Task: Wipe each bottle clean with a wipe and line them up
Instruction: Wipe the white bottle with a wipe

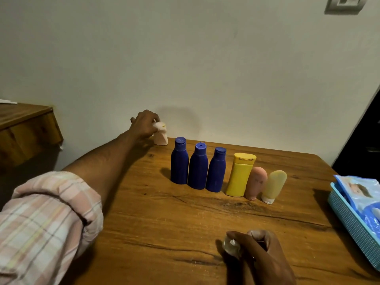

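My left hand [145, 124] reaches to the table's far left corner and grips the top of a small pale pink bottle [161, 135] that stands by the wall. Several bottles stand in a row mid-table: three dark blue bottles [179, 161] [198, 166] [216, 170], a yellow bottle [239, 174], a pink tube [256, 183] and a pale yellow tube [274, 186], both tubes cap down. Near the front edge my right hand [257, 251] holds a crumpled whitish wipe [231, 244] between curled fingers.
A light blue basket [353, 223] with a blue wipes pack [357, 190] sits at the table's right edge. The wooden table [164, 233] backs onto a white wall. Another wooden surface [24, 124] stands to the left, across a gap.
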